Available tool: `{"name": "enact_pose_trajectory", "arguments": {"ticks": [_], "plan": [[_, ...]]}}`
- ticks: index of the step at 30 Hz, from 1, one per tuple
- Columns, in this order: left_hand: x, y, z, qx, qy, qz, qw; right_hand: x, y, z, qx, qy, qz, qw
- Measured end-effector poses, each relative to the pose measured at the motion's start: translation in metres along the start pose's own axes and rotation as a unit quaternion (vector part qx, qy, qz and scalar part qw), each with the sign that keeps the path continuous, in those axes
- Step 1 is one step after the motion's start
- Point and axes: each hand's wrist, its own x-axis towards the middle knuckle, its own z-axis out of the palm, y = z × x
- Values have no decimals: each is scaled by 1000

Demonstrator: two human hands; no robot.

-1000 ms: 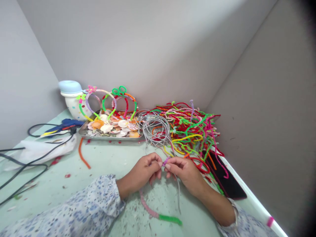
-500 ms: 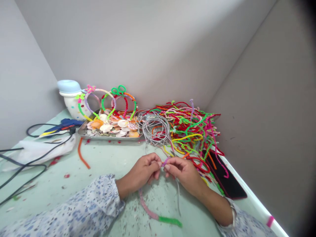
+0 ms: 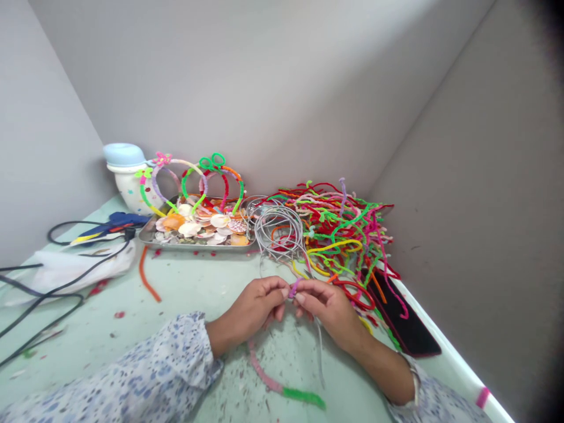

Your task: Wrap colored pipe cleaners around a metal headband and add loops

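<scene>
My left hand [image 3: 255, 308] and my right hand [image 3: 324, 305] meet above the pale green table, their fingertips pinching a short purple-pink pipe cleaner [image 3: 294, 288] between them. A thin grey wire [image 3: 319, 352] hangs down from my right hand. Below my hands, a pink and green pipe cleaner [image 3: 273, 379] lies on the table, its upper end passing out of sight beneath my left hand. A coil of grey wire [image 3: 279, 232] lies ahead of my hands, beside a large tangled pile of multicoloured pipe cleaners [image 3: 339, 235].
A metal tray [image 3: 194, 247] holds seashells, with pipe-cleaner headbands [image 3: 194, 179] standing behind it by a white jar [image 3: 126, 185]. A blue glue gun [image 3: 114, 223], black cables [image 3: 39, 299], a plastic bag [image 3: 66, 273] and a phone [image 3: 408, 323] lie about the table.
Both hands stay almost in place, still pinching the purple-pink pipe cleaner. The camera view has shifted only slightly.
</scene>
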Motion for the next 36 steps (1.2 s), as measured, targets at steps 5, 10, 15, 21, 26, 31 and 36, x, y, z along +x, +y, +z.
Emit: {"name": "enact_pose_trajectory", "arguments": {"ticks": [5, 10, 15, 21, 26, 31, 36], "plan": [[1, -2, -1, -3, 1, 4, 1000, -1, 3, 0, 24, 2, 7, 1000], [1, -1, -1, 8, -1, -4, 1000, -1, 11, 0, 65, 8, 21, 998], [0, -1, 0, 32, -13, -6, 999, 2, 15, -3, 113, 18, 13, 993], [-1, -2, 0, 45, -12, 4, 999, -1, 4, -1, 57, -16, 8, 998], [-1, -2, 1, 51, -2, 2, 999, -3, -5, 1, 18, -19, 8, 1000], [-1, -2, 1, 59, 0, -5, 998, -2, -5, 2, -18, -2, 20, 1000], [0, -4, 1, 41, -8, -9, 999, -2, -2, 3, -36, 19, 7, 999]]}}
